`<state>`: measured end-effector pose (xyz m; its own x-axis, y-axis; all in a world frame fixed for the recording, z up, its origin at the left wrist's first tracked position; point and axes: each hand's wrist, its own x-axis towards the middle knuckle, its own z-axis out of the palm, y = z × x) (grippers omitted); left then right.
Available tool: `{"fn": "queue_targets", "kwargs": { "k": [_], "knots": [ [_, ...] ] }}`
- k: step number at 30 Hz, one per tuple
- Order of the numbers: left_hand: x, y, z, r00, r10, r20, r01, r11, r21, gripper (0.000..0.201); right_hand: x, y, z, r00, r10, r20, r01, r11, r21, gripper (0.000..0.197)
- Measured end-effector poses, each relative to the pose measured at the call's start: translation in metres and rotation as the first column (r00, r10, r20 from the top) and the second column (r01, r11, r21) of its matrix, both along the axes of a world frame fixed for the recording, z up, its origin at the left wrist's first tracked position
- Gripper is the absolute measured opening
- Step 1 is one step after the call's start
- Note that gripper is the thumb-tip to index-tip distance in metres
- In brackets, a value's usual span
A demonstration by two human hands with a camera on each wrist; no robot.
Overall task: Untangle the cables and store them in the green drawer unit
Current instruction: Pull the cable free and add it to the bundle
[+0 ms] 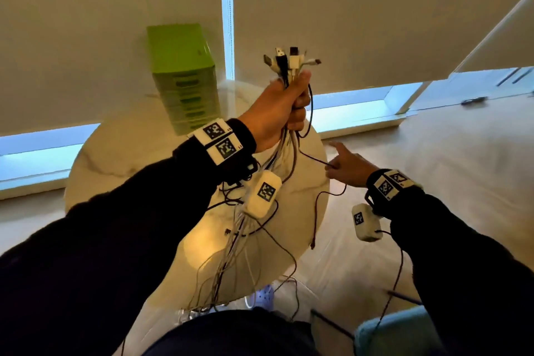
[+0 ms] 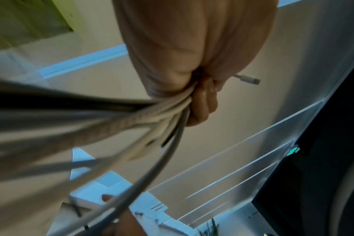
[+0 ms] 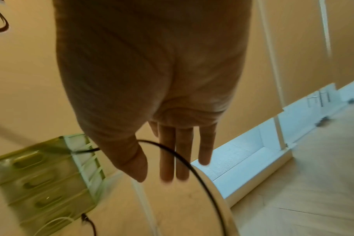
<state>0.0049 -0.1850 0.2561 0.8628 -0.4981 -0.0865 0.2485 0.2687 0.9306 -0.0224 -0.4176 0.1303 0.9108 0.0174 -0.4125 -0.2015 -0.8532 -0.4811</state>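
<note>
My left hand (image 1: pixel 289 107) is raised above the round white table (image 1: pixel 130 153) and grips a bundle of white, grey and black cables (image 1: pixel 277 159) just below their plugs (image 1: pixel 289 61). The strands hang in a tangle down past the table's front edge. In the left wrist view the fingers (image 2: pixel 200 102) curl round the bundle (image 2: pixel 131 121). My right hand (image 1: pixel 344 166) is lower, at the table's right edge, fingers (image 3: pixel 172 159) straight. A thin black cable (image 1: pixel 312 157) from the bundle runs between its thumb and fingers (image 3: pixel 192 167). The green drawer unit (image 1: pixel 185 81) stands at the back of the table, drawers closed.
Loose black and white cable ends (image 3: pixel 87 222) lie on the table by the drawer unit (image 3: pixel 40 183). A light-blue chair (image 1: pixel 390 332) stands at the lower right. Blinds and low window sills (image 1: pixel 361 107) run behind the table. Pale floor spreads to the right.
</note>
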Motion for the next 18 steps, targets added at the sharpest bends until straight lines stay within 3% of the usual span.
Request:
{"fn": "queue_targets", "kwargs": {
  "k": [2, 4, 7, 10, 12, 18],
  "knots": [
    [0.000, -0.020, -0.004, 0.996, -0.082, -0.016, 0.083, 0.997, 0.006, 0.036, -0.014, -0.013, 0.002, 0.987, -0.016, 0.158, -0.002, 0.994, 0.114, 0.102],
    [-0.001, -0.040, -0.009, 0.989, -0.139, -0.052, 0.139, 0.990, 0.003, 0.036, -0.024, -0.013, 0.011, 0.967, 0.040, 0.253, -0.093, 0.975, 0.202, 0.105],
    [-0.004, -0.070, -0.013, 0.972, -0.220, -0.081, 0.220, 0.975, -0.004, 0.036, -0.032, 0.003, 0.028, 0.957, 0.124, 0.262, -0.179, 0.963, 0.199, 0.077],
    [-0.002, -0.091, -0.015, 0.963, -0.254, -0.088, 0.255, 0.967, 0.003, 0.036, -0.040, 0.005, 0.036, 0.948, 0.063, 0.313, -0.128, 0.973, 0.191, 0.019],
    [0.003, -0.099, -0.019, 0.967, -0.242, -0.079, 0.245, 0.969, 0.021, 0.037, -0.045, -0.006, 0.034, 0.946, -0.020, 0.323, -0.063, 0.967, 0.246, 0.018],
    [0.021, -0.111, -0.032, 0.990, -0.110, -0.083, 0.113, 0.993, 0.024, 0.037, -0.055, -0.052, 0.030, 0.906, 0.021, 0.422, -0.022, 1.000, -0.003, 0.024]
  ]
}}
